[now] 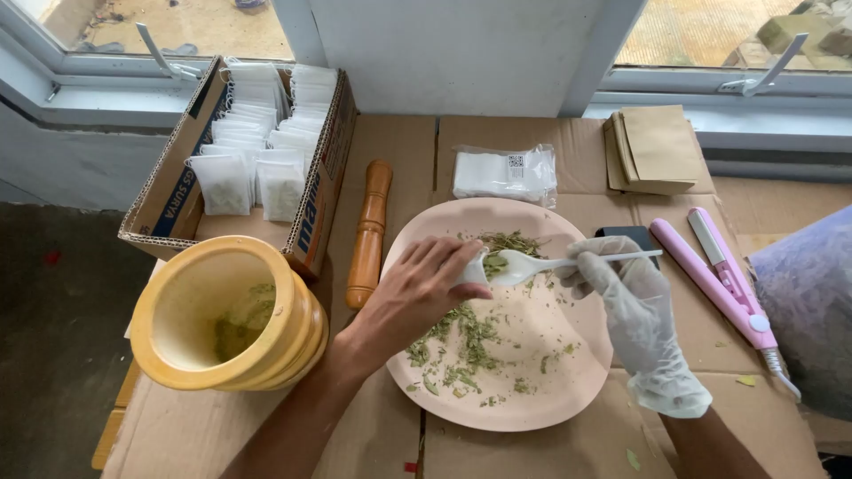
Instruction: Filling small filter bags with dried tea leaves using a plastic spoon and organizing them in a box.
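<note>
Head view, looking down on the cardboard-covered desk [524,454]. My bare left hand [417,297] pinches a small white paper sachet [474,269] between thumb and fingertips, grip narrow and closed on it, over the upper middle of the round pale pink plate [568,390]. My right hand [626,306], in a translucent white glove, holds a white plastic spoon [555,263] by its handle, grip closed around it. Spoon bowl carries crushed green dried leaves [493,263] and sits right at the sachet's edge; I cannot tell whether they touch. More crushed leaf [466,341] lies scattered across the plate.

Left of the plate: yellow wooden mortar [191,350] with green residue inside, and a brown wooden pestle [369,232] lying beside it. Behind them, an open cardboard box [169,200] packed with filled white sachets [257,133]. Beyond the plate: a clear bag of white empty sachets [506,173] and a stack of brown paper envelopes [655,149]. Right of the plate: a pink flat-iron sealer [723,279].
</note>
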